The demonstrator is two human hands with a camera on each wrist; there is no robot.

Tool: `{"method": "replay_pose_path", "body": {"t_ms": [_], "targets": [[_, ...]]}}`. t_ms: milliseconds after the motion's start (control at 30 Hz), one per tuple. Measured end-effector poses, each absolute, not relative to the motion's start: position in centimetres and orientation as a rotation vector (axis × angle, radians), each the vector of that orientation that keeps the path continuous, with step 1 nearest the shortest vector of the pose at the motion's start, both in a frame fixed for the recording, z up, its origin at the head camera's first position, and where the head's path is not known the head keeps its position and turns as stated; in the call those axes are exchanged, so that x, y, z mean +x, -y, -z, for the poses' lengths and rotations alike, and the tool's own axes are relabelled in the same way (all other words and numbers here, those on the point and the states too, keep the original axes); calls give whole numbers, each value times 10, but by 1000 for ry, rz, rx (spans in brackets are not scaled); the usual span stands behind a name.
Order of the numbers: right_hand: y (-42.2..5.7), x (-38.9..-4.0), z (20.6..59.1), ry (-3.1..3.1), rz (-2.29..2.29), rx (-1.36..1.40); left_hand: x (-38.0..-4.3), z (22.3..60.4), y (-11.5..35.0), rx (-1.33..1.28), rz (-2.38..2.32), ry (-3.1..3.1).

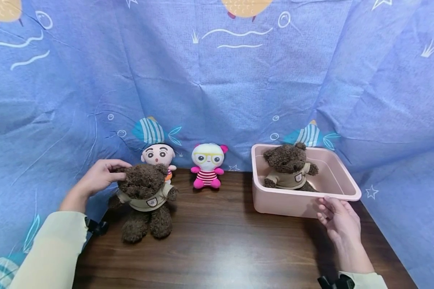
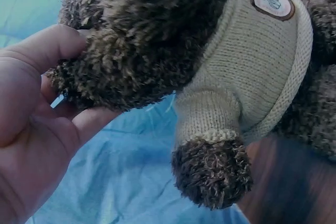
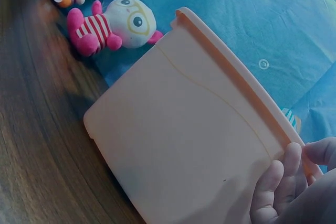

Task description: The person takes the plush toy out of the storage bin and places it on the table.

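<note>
My left hand pinches a dark brown teddy bear by the side of its head, thumb in front. This bear wears a beige knit sweater with a badge and is upright above the left of the table; whether its feet touch the wood I cannot tell. At the right, my right hand grips the front rim of a pink plastic bin, thumb over the edge and fingers against the outer wall. A similar teddy bear sits inside the bin at its left; the front wall hides its legs.
Behind the held bear is a dark-haired doll, partly hidden. A plush toy in pink and red stripes with yellow glasses sits mid-table at the back. Blue printed cloth hangs around the dark wooden table.
</note>
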State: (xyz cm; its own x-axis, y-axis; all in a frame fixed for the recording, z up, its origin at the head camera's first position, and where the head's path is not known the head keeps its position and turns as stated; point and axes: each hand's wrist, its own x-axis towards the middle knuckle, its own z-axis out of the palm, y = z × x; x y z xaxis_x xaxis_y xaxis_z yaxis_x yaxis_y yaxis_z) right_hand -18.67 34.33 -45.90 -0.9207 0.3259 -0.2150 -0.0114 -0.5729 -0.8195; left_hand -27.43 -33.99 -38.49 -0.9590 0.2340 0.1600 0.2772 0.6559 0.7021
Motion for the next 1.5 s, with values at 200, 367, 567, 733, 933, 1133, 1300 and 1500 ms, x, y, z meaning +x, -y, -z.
{"method": "replay_pose_path", "body": {"t_ms": [200,367,567,733,933,1133,1300,1500], "targets": [[-343,-187,458,1343,-2580,-525,-277,389,330,-491,1203,2922],[-343,-186,459,1343,-2587,-520,-278,390,324,-532,1196,2946],[-343,-186,460,1342,-2586,-501,-276,398,326,-475,1260,2943],[-344,-186,460,1341,-2576,-503,-273,410,326,-469,1444,2872],[-344,-186,461,1339,-2575,-517,-276,424,325,-444,1479,2784],[-344,-186,461,1334,-2572,-511,-280,426,326,-394,1601,2745],[-344,-185,461,1329,-2580,-507,-278,417,331,-407,1590,2790],[-343,-186,462,1329,-2583,-503,-278,408,338,-431,1320,2881]]}}
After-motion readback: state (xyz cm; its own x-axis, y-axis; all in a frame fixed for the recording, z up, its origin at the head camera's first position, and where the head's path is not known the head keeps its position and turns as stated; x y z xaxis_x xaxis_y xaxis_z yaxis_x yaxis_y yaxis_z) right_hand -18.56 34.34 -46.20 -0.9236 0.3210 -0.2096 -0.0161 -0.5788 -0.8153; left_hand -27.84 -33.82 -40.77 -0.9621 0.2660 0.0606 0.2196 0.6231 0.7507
